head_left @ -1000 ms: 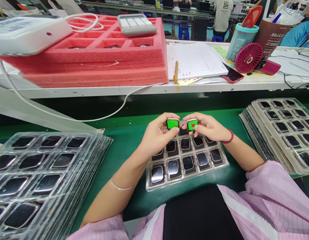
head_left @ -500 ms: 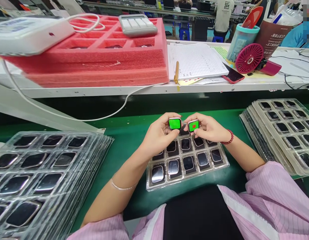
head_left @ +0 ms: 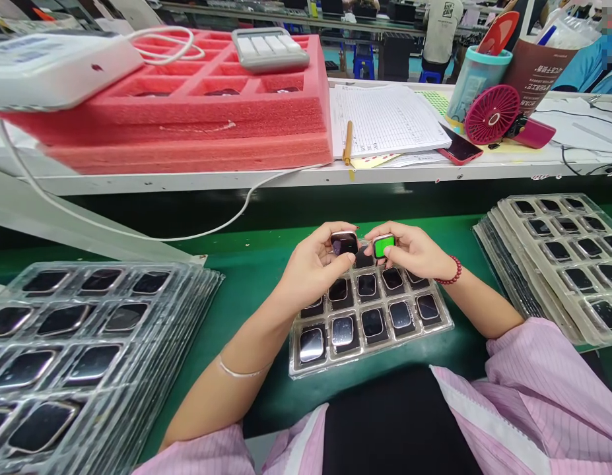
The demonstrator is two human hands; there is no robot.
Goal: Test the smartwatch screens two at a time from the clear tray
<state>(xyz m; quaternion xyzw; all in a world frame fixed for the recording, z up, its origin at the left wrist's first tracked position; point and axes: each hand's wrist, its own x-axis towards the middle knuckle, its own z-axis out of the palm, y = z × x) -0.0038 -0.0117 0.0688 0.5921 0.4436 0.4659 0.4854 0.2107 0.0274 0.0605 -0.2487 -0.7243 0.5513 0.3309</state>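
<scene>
Hands (head_left: 313, 264) (head_left: 414, 251) hold a dark watch (head_left: 344, 243) and a green-screened watch (head_left: 384, 247).

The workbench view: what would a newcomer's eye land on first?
Probably the small watch-like device with a glowing green screen, in the right hand, next to its dark-screened twin in the left hand. The thick red foam block on the left of the white shelf and the round magenta fan on its right come next.

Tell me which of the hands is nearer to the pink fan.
Right. The right hand, holding a green-screened watch, is lower than the pink fan and left of it; the left hand, holding a dark-screened watch, is farther left.
</scene>
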